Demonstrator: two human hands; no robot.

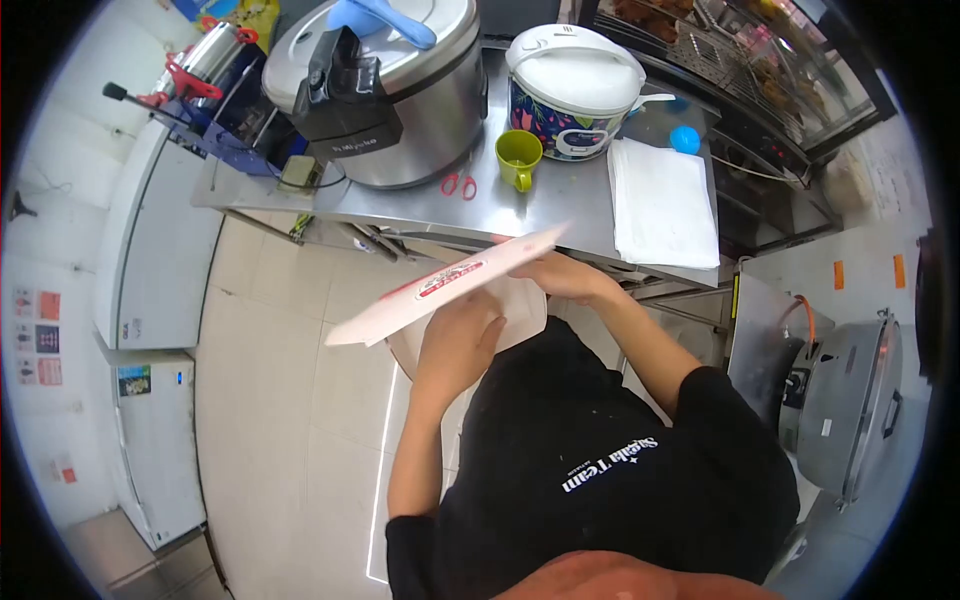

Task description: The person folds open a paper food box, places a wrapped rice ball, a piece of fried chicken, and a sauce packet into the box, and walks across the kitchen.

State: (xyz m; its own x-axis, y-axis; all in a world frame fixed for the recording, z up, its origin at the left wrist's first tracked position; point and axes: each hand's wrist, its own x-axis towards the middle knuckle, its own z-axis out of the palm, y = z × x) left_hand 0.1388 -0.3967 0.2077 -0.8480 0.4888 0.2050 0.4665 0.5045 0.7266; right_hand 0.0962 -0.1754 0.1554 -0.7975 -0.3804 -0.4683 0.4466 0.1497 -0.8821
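Observation:
In front of my body I hold a white-and-pink paper food box [526, 302] with a red printed logo on its raised flap [430, 290]. My left hand [465, 338] reaches over the box's inner side. Its thumb side shows, while most of its fingers are hidden behind the flap. My right hand [558, 274] grips the box at its far right side, its fingertips partly out of sight. The box is tilted and hangs in the air just short of the steel table. Whether anything lies inside it cannot be seen.
On the steel table [420, 205] stand a large rice cooker [430, 130], a patterned rice cooker [560, 110] and a green cup [519, 158]. Red-handled scissors [459, 187] and a stack of white paper [660, 205] lie there too. A grey lidded appliance [845, 410] is at right.

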